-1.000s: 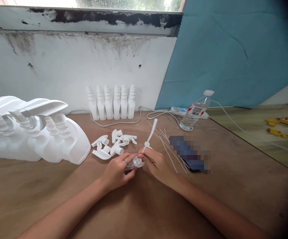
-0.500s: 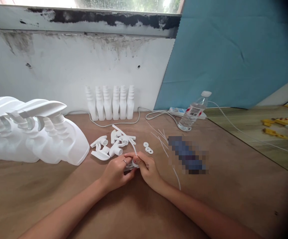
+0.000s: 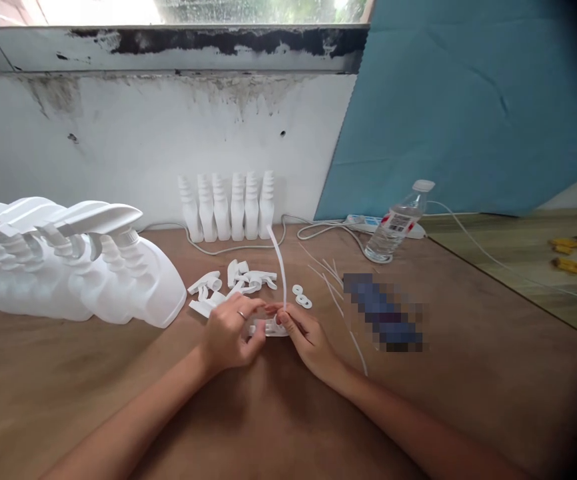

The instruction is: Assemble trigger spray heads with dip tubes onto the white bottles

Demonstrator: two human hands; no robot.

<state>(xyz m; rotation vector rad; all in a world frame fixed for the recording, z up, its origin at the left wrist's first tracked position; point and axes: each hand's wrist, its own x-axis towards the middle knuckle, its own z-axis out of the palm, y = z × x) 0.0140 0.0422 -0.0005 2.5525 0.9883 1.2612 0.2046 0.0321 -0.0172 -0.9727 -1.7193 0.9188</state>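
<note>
A clear plastic sprayer part (image 3: pixel 270 329) lies crosswise between my hands, with a white dip tube (image 3: pixel 281 267) rising from its right end and curving to the left. My right hand (image 3: pixel 311 337) pinches the part at the foot of the tube, thumb on the near side. At the left end, my left hand (image 3: pixel 231 330) has its thumb and fingers parted around the part; whether the thumb touches it is unclear. Just beyond my hands lies a pile of white trigger sprayer heads (image 3: pixel 253 280). To the right of the tube are several white ring washers (image 3: pixel 302 300).
White bottles with sprayer heads (image 3: pixel 118 267) stand in a row at left. Several slim white bottles (image 3: pixel 237 213) line the wall. Thin tubes (image 3: pixel 338 293) lie beside a blurred dark object (image 3: pixel 383 313). A water bottle (image 3: pixel 393 230) stands before a power strip (image 3: pixel 363 223).
The dip tube has swung from leaning left to nearly upright. My left hand has loosened and drawn left, uncovering more of the clear part. The view has shifted slightly.
</note>
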